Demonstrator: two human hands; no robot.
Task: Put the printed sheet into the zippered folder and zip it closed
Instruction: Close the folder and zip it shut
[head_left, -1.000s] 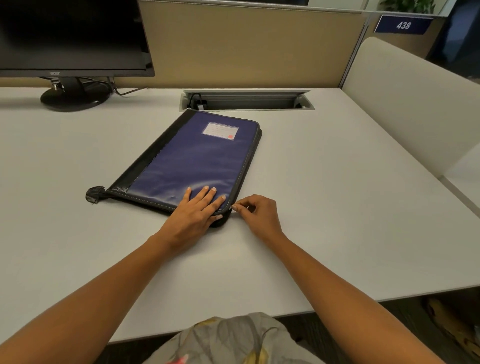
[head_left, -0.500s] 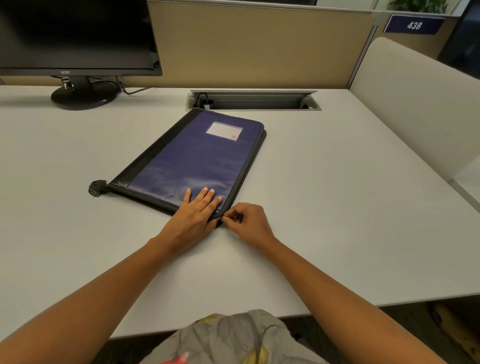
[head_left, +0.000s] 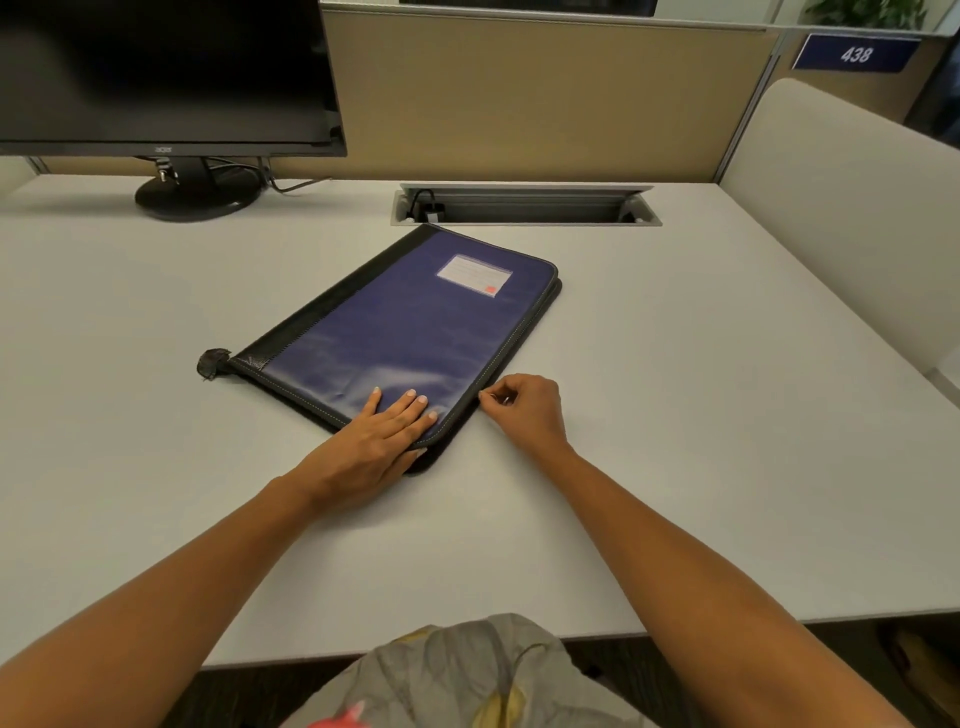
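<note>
Your left hand (head_left: 379, 441) lay flat on the folder's (head_left: 415, 332) near corner. Your right hand (head_left: 524, 410) pinched at its right edge; the zipper pull stayed hidden.

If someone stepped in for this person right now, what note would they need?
Left hand: flat on the near corner of the blue zippered folder, pinning it to the desk.
Right hand: fingertips pinched at the folder's right edge, seemingly on the zip pull, which is too small to make out.
Done: folder lies shut; no sheet visible outside.
Left: how far the zip is closed can't be told; run it to the end.
</note>
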